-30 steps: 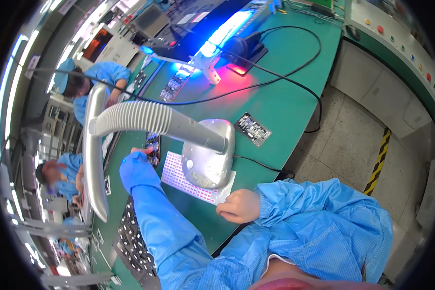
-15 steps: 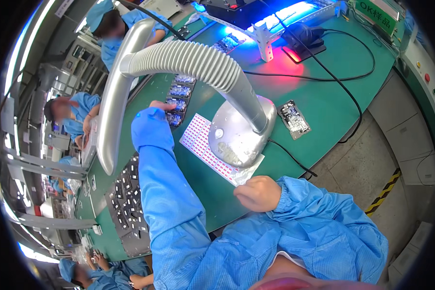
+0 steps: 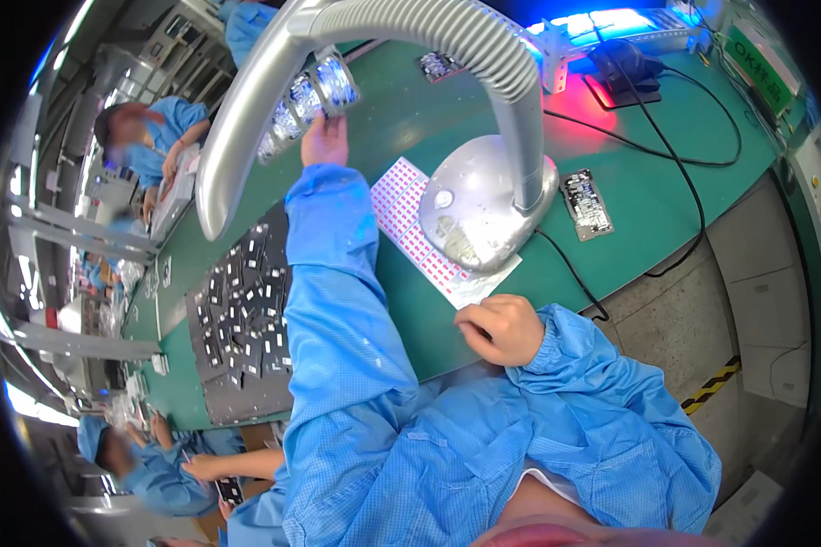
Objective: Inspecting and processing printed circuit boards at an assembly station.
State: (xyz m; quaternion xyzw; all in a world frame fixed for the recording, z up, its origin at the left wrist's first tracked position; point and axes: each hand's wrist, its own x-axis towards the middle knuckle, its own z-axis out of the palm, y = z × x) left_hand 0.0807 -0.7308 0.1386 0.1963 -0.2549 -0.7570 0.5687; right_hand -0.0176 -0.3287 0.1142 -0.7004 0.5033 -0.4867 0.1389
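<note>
Green counter (image 3: 388,105) spreads wide, silver lamp (image 3: 420,27) arching over, its base on a red-marked label sheet (image 3: 401,201). And there's the circuit-board panel (image 3: 306,96), glinting blue-white in repeated sections beside the lamp's head! Left hand (image 3: 326,141) at its edge, fingers extended, grip unclear; right hand (image 3: 506,330) curls closed by the sheet's corner.

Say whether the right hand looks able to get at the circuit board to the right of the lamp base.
Probably yes: only a thin black cable seems to run between the right hand and the circuit board; the lamp base stands left of that path.
</note>
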